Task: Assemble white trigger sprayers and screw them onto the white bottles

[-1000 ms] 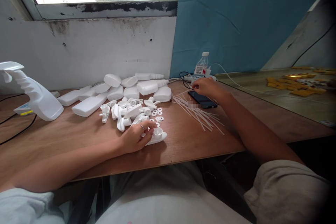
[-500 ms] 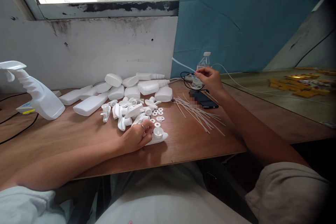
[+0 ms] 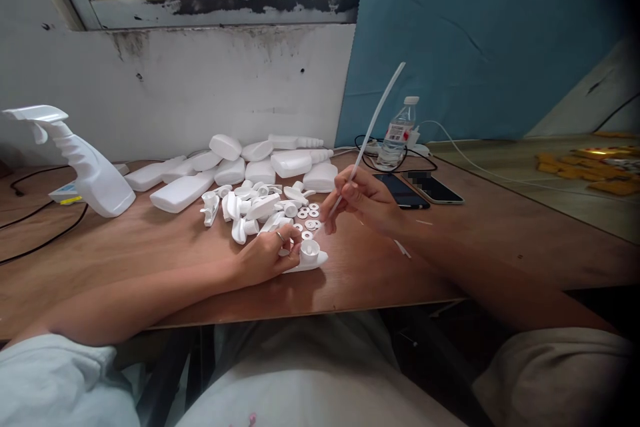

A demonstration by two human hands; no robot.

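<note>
My left hand point(image 3: 273, 250) is closed on a white trigger spray head point(image 3: 311, 253), which lies on the table with its round collar facing up. Between the fingers of my right hand point(image 3: 363, 200) is a thin white plastic tube point(image 3: 375, 113). It slants from upper right down to lower left, its lower end close above the collar. Small white ring washers point(image 3: 307, 235) lie just behind the spray head. To their left is a heap of more trigger spray heads point(image 3: 260, 207). My right hand and forearm hide most of the loose tubes point(image 3: 401, 249).
White bottles point(image 3: 183, 191) lie piled along the wall. An assembled spray bottle point(image 3: 97, 167) stands at the left by black cables. Two phones point(image 3: 434, 187), a clear water bottle point(image 3: 399, 137) and cords are at the back right. The table edge point(image 3: 320, 312) runs before my body.
My right hand has come down and left with the tube, from near the water bottle to just above the spray head. The view has shifted slightly. My left hand keeps its hold.
</note>
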